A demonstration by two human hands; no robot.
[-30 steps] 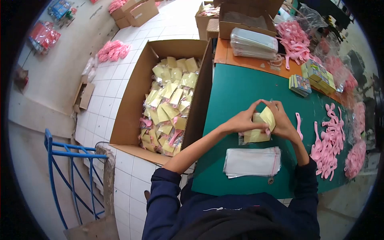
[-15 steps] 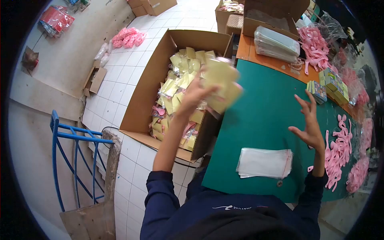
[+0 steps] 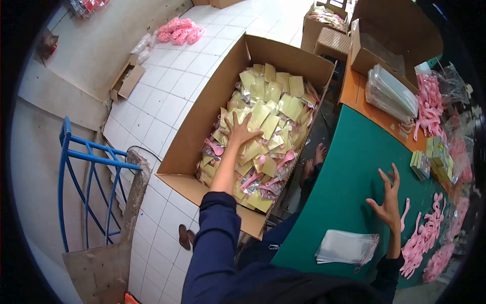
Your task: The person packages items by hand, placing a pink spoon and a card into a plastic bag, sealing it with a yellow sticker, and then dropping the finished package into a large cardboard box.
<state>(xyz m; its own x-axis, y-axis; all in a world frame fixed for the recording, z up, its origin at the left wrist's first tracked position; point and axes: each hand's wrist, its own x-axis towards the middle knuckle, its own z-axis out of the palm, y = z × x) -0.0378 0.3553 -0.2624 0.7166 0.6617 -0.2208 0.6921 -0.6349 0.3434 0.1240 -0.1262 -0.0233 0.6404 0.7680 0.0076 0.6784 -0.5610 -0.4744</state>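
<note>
My left hand (image 3: 241,131) lies with spread fingers on a heap of clear packets with yellow cards (image 3: 291,107), inside a large cardboard box (image 3: 188,121). Pink spoons (image 3: 286,158) show in some of these packets. Over the green table top (image 3: 349,152), my right hand (image 3: 388,203) is raised with fingers apart and nothing in it. Below it is a stack of clear plastic bags (image 3: 347,247). To its right lies a pile of pink spoons (image 3: 424,238), and small card stacks (image 3: 421,165) stand farther back.
A bundle of clear bags (image 3: 391,93) sits by an open carton (image 3: 385,45) at the table's back. A blue metal frame (image 3: 96,157) stands left. Pink bundles (image 3: 179,31) and a small box (image 3: 126,81) are on the tiled floor. Brown footwear (image 3: 186,237) lies near the big box.
My left hand has moved from above the box edge down into the box and released the yellow-card packets it held. The view has shifted left; my right hand stays raised and open.
</note>
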